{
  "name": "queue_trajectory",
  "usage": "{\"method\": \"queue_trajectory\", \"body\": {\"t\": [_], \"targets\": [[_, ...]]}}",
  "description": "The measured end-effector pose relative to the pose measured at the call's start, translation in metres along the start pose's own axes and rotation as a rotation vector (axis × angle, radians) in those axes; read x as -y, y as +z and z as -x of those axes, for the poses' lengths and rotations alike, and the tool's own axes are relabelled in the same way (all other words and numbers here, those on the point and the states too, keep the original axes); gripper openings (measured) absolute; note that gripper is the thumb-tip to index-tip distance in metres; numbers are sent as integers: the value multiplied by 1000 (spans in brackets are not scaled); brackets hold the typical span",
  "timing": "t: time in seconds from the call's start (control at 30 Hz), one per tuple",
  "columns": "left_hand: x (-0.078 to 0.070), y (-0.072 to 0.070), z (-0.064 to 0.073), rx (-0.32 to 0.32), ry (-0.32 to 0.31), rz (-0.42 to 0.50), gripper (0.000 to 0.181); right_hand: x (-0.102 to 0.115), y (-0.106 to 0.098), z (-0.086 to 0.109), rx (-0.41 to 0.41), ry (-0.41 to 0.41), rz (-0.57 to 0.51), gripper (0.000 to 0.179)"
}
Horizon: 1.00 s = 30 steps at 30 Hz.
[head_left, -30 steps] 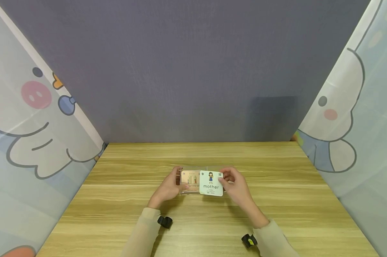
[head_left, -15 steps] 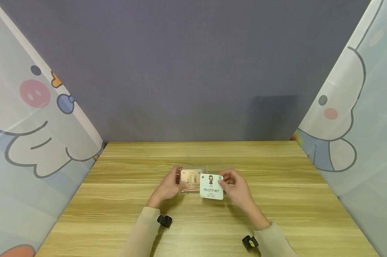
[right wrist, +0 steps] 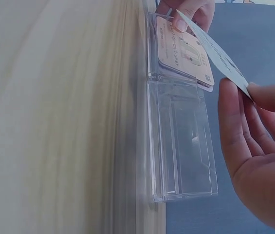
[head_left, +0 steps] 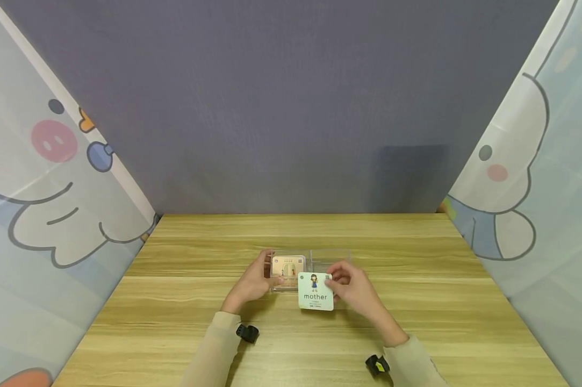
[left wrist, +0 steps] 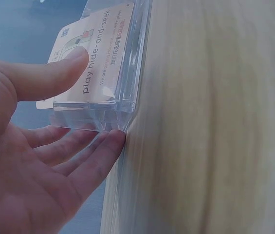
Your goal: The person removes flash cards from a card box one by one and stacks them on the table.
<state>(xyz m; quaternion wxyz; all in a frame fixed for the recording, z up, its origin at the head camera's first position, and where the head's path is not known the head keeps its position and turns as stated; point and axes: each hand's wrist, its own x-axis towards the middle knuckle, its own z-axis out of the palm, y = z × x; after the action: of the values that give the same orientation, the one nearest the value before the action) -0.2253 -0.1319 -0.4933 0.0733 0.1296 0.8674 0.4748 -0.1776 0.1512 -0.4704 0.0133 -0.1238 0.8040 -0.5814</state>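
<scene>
A clear plastic card box with two compartments rests on the table. Its left compartment bears a stack of peach flash cards, the top one reading "play hide-and-seek". The right compartment shows bare. My left hand holds the box by its left end, thumb on the top peach card and fingers along the outer wall. Between thumb and fingers, my right hand pinches the right edge of a pale green "mother" flash card. That card is tilted above the box's front side, overlapping part of it in the head view.
The wood-grain table extends on all sides of the box. Behind it rises a grey wall. Cartoon-printed curtains flank the left and right edges. Each wrist carries a small black camera.
The right hand has drawn the "mother" card toward the front and slightly left, uncovering more of the peach stack and the right compartment. The left hand stays at the box's left end.
</scene>
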Motion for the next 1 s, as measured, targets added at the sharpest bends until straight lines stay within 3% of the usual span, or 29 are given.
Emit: {"method": "queue_trajectory", "body": {"t": [0.17, 0.73, 1.0], "targets": [[0, 0, 0, -3, -8, 3, 83, -4, 0, 0, 68, -4, 15, 17], [-2, -1, 0, 2, -8, -11, 83, -2, 1, 3, 168, 24, 86, 15], [-1, 0, 0, 4, -2, -9, 84, -4, 3, 4, 153, -60, 265, 14]]}}
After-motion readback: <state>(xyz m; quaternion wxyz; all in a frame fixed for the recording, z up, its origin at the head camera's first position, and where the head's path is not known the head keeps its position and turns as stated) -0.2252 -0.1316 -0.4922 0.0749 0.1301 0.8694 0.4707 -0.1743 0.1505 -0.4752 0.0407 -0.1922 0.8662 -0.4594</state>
